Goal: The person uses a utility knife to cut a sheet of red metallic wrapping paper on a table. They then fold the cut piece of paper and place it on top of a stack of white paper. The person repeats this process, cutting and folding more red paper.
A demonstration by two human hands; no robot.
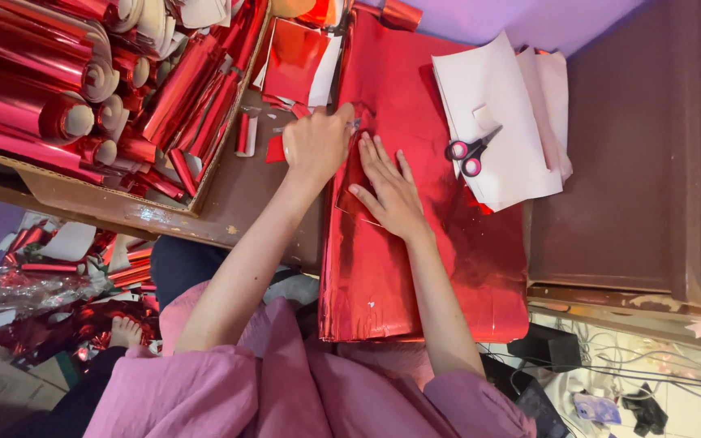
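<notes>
the right hand lies flat, fingers spread, pinning a red foil sheet on the tabletop. the left hand is clenched around a thin tool at the sheet's top edge. the foil looks light, slippery and easily creased; best held by flat pressure near the edges.

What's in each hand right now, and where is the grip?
The left hand pinches a thin tool, gripped near its tip; its kind cannot be told. The right hand grips nothing, lying flat on the red foil sheet.
</notes>
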